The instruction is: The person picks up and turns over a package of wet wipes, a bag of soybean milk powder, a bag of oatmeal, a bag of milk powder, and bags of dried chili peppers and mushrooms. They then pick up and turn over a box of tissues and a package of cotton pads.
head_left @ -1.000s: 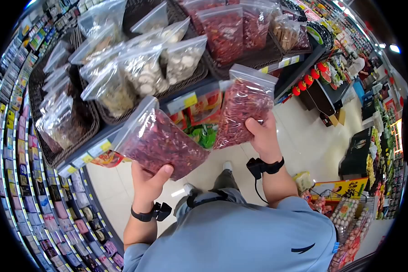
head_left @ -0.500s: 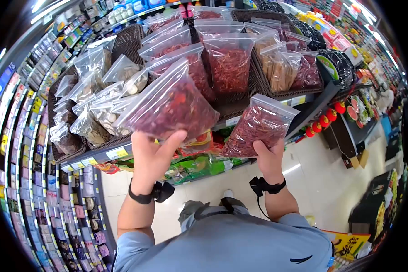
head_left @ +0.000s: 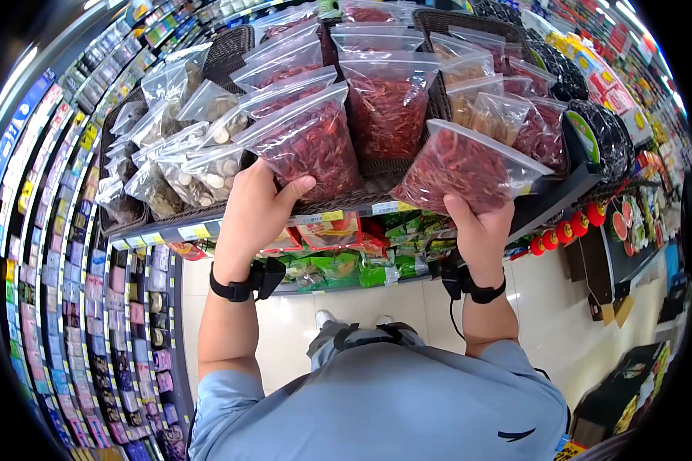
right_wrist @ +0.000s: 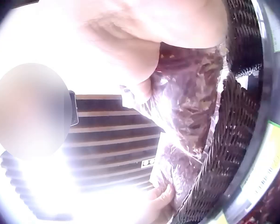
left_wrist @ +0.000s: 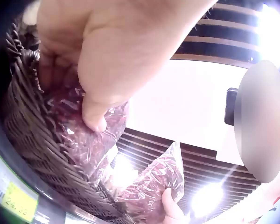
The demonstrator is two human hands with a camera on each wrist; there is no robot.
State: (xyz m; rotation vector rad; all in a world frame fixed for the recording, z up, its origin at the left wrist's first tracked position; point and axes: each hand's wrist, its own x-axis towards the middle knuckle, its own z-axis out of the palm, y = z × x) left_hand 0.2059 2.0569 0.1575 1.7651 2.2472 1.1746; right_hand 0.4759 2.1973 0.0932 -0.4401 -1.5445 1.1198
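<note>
Two clear zip bags of dried red chilies are in my hands. My left hand [head_left: 255, 215] grips the lower left corner of one chili bag [head_left: 311, 146], thumb on its front. That bag is upright at the front of a row of similar bags; in the left wrist view its lower part sits behind the rim of a wicker basket [left_wrist: 42, 135]. My right hand [head_left: 480, 234] pinches the bottom of the other chili bag [head_left: 465, 165], thumb in front, fingers hidden behind. This second bag leans to the right, overlapping the basket's front edge in the head view.
More chili bags [head_left: 384, 107] fill the middle basket. Bags of pale dried slices [head_left: 207, 170] stand to the left, bags of brown sticks [head_left: 480, 111] to the right. Price tags [head_left: 194, 231] line the shelf edge, with green packets [head_left: 334, 265] below. Red lanterns [head_left: 565, 231] hang at right.
Both hands have moved forward and up to the baskets with their bags. The left bag has come upright against the row, and the right bag has risen and tipped further right.
</note>
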